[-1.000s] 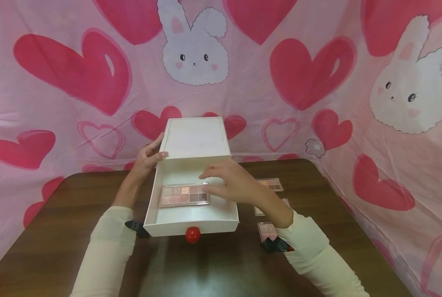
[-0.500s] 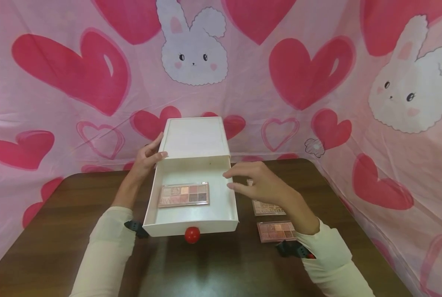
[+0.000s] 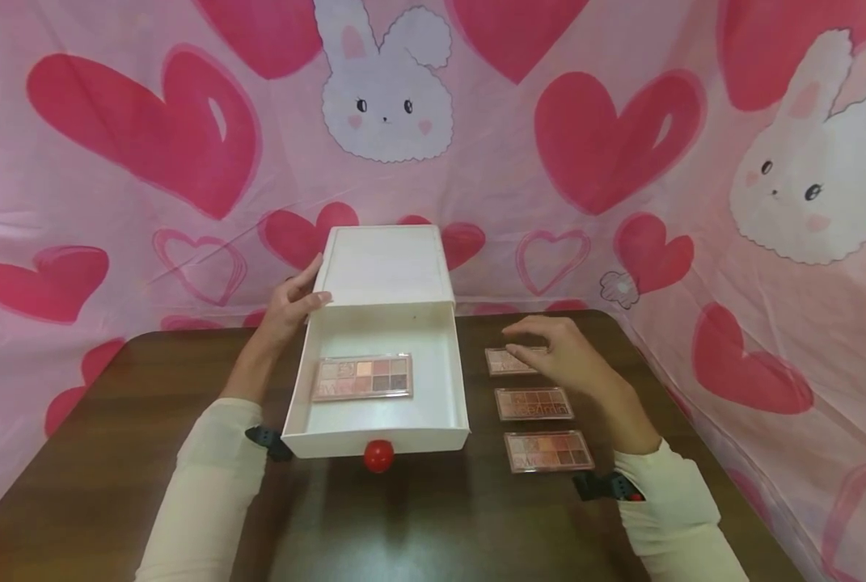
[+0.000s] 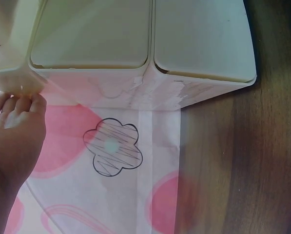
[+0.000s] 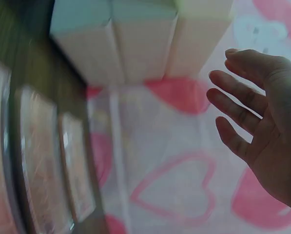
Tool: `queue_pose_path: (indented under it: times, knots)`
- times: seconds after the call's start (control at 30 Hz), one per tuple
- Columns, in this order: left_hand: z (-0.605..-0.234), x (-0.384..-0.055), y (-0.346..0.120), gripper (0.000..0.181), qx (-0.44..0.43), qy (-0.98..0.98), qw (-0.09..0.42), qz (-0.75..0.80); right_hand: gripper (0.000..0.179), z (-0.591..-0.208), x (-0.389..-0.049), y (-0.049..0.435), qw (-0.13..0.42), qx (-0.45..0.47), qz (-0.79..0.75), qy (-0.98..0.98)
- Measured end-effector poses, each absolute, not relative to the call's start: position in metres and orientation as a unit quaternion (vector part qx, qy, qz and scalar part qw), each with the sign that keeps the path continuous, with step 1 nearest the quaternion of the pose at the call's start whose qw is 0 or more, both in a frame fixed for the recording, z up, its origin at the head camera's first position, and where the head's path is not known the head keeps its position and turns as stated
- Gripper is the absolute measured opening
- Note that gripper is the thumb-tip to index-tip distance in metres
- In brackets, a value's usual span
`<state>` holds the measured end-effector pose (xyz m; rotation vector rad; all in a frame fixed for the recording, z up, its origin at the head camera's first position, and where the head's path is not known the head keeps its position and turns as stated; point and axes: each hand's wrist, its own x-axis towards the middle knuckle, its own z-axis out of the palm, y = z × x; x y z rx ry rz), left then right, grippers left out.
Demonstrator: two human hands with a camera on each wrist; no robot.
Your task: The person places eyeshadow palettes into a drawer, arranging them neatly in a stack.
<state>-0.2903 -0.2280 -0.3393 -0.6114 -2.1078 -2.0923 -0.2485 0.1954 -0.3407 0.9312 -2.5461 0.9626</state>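
A white drawer unit [image 3: 385, 263] has its top drawer [image 3: 376, 444] pulled out, with a round red knob [image 3: 378, 456] on the front. One eyeshadow palette [image 3: 363, 377] lies inside the drawer, toward its left side. My left hand [image 3: 293, 311] rests against the unit's left side, thumb at the top front edge; the left wrist view shows its fingertips [image 4: 22, 103] touching the unit. On the table, right of the drawer, three more palettes [image 3: 533, 403] lie in a column. Above the farthest palette [image 3: 507, 362] hovers my right hand [image 3: 567, 356], fingers loosely bent, holding nothing.
Dark brown wooden table [image 3: 403, 533] under everything. Pink cloth [image 3: 491, 186] with hearts and rabbits hangs behind and along the right side. The left wrist view shows more drawer fronts [image 4: 203, 39] below the pulled-out drawer.
My right hand has moved right, out of the drawer and over the table palettes, uncovering most of them. The left hand stays at the drawer unit.
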Motion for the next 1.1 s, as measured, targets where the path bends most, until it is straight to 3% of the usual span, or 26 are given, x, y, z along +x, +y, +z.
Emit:
queue_pose_path:
  times: [0.47,1.1]
  knots:
    - [-0.34,-0.292,-0.23,0.073,-0.197,-0.691,0.057,-0.694,0.03,-0.397,-0.302,0.251,0.119,0.232,0.285,-0.922]
    - [-0.342,-0.291,-0.229,0.073,-0.197,-0.694,0.056,-0.69,0.062,-0.443,-0.327,0.268,-0.013,0.172,0.339,-0.925]
